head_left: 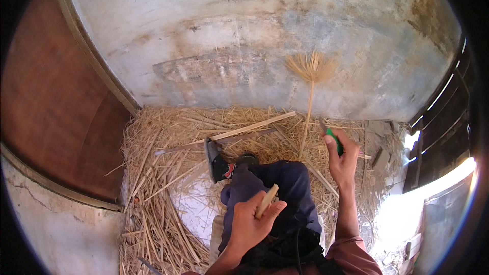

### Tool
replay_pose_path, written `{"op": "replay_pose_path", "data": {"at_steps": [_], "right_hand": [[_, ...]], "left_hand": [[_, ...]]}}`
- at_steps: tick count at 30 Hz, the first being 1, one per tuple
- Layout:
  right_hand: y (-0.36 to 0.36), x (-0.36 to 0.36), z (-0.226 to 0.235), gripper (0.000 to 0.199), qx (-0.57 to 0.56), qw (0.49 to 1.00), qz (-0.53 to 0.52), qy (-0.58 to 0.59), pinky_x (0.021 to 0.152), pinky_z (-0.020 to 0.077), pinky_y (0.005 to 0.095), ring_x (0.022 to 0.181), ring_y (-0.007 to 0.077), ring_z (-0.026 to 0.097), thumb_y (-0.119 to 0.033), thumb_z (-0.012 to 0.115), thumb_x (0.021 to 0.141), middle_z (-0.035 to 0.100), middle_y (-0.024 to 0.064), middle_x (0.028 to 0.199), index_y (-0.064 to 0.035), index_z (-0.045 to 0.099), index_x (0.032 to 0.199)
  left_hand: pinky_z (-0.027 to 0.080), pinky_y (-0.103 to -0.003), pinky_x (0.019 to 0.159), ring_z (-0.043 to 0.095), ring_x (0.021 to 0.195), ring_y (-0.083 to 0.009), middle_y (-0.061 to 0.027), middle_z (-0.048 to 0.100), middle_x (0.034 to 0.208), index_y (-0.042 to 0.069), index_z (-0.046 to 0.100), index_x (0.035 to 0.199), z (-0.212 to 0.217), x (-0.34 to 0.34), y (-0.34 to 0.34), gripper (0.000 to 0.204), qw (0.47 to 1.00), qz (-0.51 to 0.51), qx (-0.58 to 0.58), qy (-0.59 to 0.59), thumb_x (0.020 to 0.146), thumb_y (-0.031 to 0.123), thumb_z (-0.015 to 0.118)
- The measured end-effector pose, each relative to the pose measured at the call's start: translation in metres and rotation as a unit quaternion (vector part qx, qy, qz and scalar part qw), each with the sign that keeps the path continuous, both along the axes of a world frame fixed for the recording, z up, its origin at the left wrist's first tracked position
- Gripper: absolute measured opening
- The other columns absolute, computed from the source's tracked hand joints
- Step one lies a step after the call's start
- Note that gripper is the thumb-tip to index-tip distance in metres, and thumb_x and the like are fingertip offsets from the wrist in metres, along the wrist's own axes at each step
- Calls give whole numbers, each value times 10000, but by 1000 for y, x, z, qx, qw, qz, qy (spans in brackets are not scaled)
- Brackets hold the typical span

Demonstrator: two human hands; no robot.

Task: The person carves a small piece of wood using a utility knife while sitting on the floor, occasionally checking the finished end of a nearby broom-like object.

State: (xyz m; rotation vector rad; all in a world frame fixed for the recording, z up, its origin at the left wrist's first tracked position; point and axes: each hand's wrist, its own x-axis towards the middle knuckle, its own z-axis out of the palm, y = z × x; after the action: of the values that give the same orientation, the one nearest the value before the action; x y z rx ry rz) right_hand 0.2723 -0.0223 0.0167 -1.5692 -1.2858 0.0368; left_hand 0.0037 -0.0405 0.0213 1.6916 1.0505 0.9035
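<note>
My left hand (250, 225) is closed round a short pale strip of split wood, perhaps bamboo (268, 199), its upper end sticking out past the thumb above my lap. Farther forward and to the right, my right hand (344, 160) grips a knife by its green handle (334, 142). The knife's short dark blade points up and to the left, apart from the strip. My legs in dark blue trousers (244, 188) are folded below, with one dark shoe (218, 161) showing.
A broom-like bundle of thin fibres (311, 67) leans bristles-up against the stained wall (229, 35). Straw and shavings (168, 122) cover the floor, with long wooden strips (254, 125) across them. Split sticks (163, 234) pile at left, near a brown door (61, 91).
</note>
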Motion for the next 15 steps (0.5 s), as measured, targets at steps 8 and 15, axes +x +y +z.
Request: {"op": "replay_pose_path", "data": {"at_steps": [8, 15], "right_hand": [[-22, -38, -12, 290, 33, 964, 251, -74, 571, 517, 371, 655, 289, 696, -245, 864, 901, 709, 103, 817, -25, 740, 1044], [-22, -46, -11, 330, 63, 948, 280, -137, 514, 484, 370, 584, 259, 659, -297, 900, 834, 645, 57, 746, -65, 766, 1026]], "left_hand": [[360, -260, 584, 438, 678, -39, 25, 535, 740, 38, 609, 1039, -13, 0, 11, 315, 988, -65, -108, -84, 1058, 314, 758], [388, -268, 560, 482, 679, -24, 16, 568, 727, 15, 638, 1058, 1, 4, 10, 340, 995, -52, -25, -77, 1020, 306, 809]]}}
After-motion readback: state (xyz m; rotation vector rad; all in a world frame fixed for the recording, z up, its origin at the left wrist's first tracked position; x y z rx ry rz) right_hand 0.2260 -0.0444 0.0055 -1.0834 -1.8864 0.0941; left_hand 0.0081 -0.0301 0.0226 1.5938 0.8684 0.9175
